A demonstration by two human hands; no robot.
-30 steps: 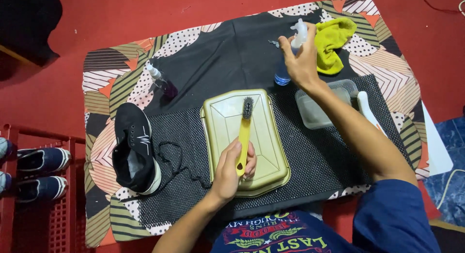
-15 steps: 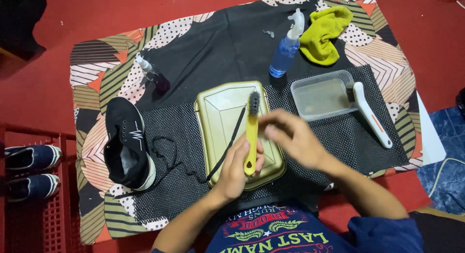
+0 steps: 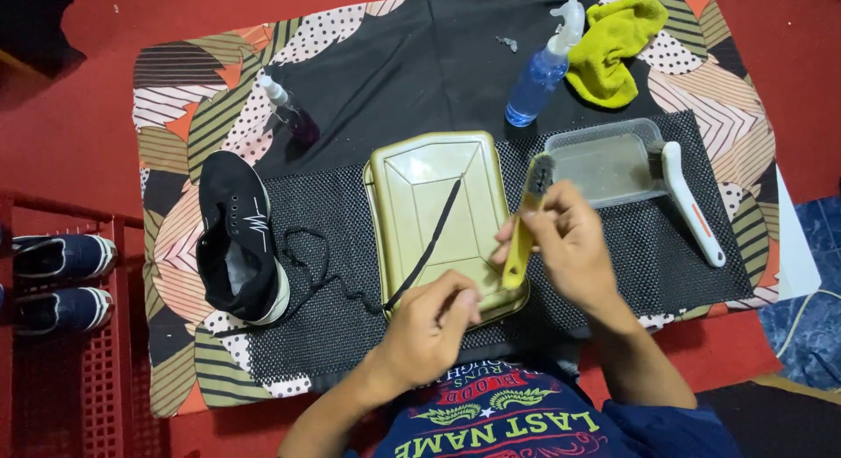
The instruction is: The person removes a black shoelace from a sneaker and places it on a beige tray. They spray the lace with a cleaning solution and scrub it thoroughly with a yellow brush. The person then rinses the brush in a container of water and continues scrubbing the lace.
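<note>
The right hand (image 3: pixel 569 243) is gripping a yellow-handled brush (image 3: pixel 526 226), bristles pointing toward 12 o'clock, over the right edge of the gold tray (image 3: pixel 412 173). The left hand (image 3: pixel 434 322) is pinching what seems to be the near end of a black shoelace (image 3: pixel 434 234) lying diagonally across the tray. A black sneaker (image 3: pixel 236 234) is lying at 9 o'clock, a blue spray bottle (image 3: pixel 539 77) at 1 o'clock.

A shoelace (image 3: pixel 434 239) lies across the tray (image 3: pixel 412 173), shoe (image 3: pixel 236 239) left, tub (image 3: pixel 609 164) right

Patterned cloth (image 3: pixel 184 160) on red floor (image 3: pixel 79 99)
</note>
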